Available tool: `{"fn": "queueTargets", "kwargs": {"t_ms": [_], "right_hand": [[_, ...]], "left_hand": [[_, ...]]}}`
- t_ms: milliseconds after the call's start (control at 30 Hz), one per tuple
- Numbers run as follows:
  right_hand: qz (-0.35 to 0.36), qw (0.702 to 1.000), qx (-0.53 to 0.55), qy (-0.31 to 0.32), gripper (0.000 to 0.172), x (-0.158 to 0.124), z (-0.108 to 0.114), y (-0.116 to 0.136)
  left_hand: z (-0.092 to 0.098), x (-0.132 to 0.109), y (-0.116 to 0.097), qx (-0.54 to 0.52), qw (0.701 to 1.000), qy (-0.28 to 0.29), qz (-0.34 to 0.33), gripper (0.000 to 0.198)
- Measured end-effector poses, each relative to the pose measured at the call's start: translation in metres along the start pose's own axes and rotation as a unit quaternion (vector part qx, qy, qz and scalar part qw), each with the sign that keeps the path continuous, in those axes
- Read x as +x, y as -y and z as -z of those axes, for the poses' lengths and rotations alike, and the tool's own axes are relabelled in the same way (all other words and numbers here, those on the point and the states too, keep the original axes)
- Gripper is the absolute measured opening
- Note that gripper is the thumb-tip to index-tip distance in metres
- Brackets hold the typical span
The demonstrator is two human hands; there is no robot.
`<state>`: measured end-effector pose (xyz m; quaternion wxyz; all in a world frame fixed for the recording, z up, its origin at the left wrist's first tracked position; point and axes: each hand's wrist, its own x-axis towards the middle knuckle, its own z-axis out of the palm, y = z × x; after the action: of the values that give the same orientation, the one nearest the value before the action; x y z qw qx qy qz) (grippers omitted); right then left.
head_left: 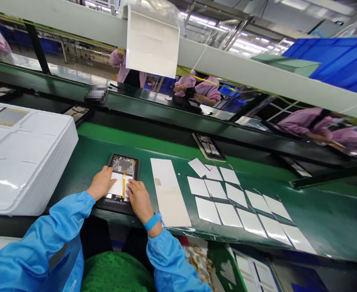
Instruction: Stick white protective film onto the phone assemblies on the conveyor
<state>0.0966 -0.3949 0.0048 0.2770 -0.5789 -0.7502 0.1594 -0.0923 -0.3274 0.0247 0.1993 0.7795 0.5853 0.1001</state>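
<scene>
The single view looks out from the person's head, just behind the near edge of the long green conveyor table [178, 156], facing forward and down across it. The frame is rolled, so the table's edges slope down toward the right. The blue-sleeved left hand [101, 183] and right hand [140, 200] lie close to the lens at lower centre, on a black-framed tablet [123, 165]. Along the table, a stack of white moulded plastic trays [23, 162] sits near the left side of the frame, rows of white rectangular sheets [236, 207] spread farther off to the right, and a pale overhead beam [227, 61] crosses the top, beyond the table.
</scene>
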Motion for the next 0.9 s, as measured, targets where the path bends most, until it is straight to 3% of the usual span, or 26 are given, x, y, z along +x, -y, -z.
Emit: {"fn": "queueTargets", "kwargs": {"t_ms": [100,167,233,300,433,533,667,767,900], "right_hand": [[0.003,1.000,-0.009,0.002,0.028,-0.001,-0.001,0.000],[0.008,1.000,-0.010,-0.006,0.028,-0.003,-0.002,-0.001],[-0.006,0.999,-0.021,-0.041,0.028,-0.008,-0.003,-0.004],[-0.048,0.995,-0.029,-0.088,0.034,-0.014,-0.006,-0.009],[-0.094,0.991,0.009,-0.094,0.047,-0.022,-0.017,-0.018],[-0.090,0.989,0.052,-0.105,0.050,-0.023,-0.022,-0.022],[-0.129,0.972,0.143,-0.131,0.054,-0.024,-0.020,-0.030],[-0.187,0.943,0.218,-0.170,0.055,-0.028,-0.020,-0.039],[-0.176,0.930,0.235,-0.220,0.053,-0.036,-0.029,-0.048]], "left_hand": [[0.000,-0.004,0.002,0.051,0.998,-0.013,0.017,0.035],[-0.004,-0.005,0.009,0.066,0.995,-0.061,0.030,0.051],[-0.012,-0.005,0.018,0.064,0.991,-0.111,0.045,0.069],[-0.024,-0.004,0.028,0.038,0.990,-0.125,0.058,0.074],[-0.042,-0.002,0.037,-0.050,0.989,-0.125,0.069,0.064],[-0.041,-0.008,0.030,-0.135,0.976,-0.158,0.071,0.059],[-0.031,-0.006,0.018,-0.359,0.924,-0.122,0.048,0.069],[-0.020,0.028,0.010,-0.461,0.881,-0.087,0.063,0.075],[-0.002,0.124,-0.004,-0.420,0.895,-0.123,0.089,0.069]]}}
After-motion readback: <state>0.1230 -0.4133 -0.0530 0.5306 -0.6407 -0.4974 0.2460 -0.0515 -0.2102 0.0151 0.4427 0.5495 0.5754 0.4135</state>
